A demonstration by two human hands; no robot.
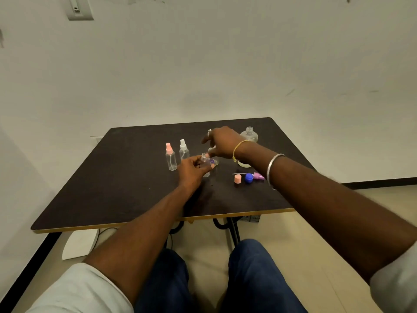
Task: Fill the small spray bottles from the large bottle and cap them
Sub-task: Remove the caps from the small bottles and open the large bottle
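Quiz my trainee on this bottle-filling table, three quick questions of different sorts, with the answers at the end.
1. True or false: the large bottle has its cap on.
2. Which hand grips the uncapped small bottle? A) left B) right C) neither
3. Fill in: ___ capped spray bottles stand left of that small bottle.

Key: 1 false, its neck is open. 2 A, the left hand. 3 two, the pink-topped bottle and the white-topped bottle.
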